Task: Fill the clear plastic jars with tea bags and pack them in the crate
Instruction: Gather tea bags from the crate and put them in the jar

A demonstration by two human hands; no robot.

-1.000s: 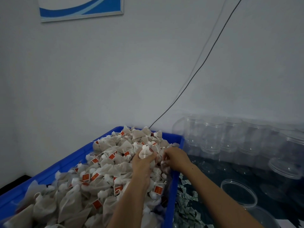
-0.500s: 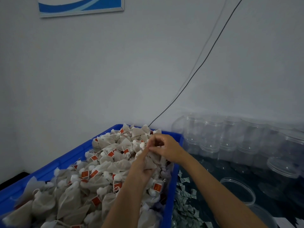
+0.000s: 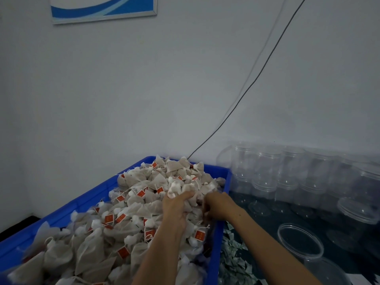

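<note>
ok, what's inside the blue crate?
The blue crate is heaped with tea bags carrying red tags. The left hand grips a bunch of them, and the right hand digs into the pile. The crate's floor and anything under the heap are covered.

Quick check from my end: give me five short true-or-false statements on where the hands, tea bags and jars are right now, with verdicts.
1. Both hands are in the blue crate among the tea bags. True.
2. The left hand grips a bunch of tea bags. True.
3. The right hand holds a clear jar. False: it is down in the tea bags by the crate's right wall.
4. The open jar beside the right forearm is full of tea bags. False: it shows none inside.
5. Clear plastic jars stand stacked along the wall to the right of the crate. True.
</note>
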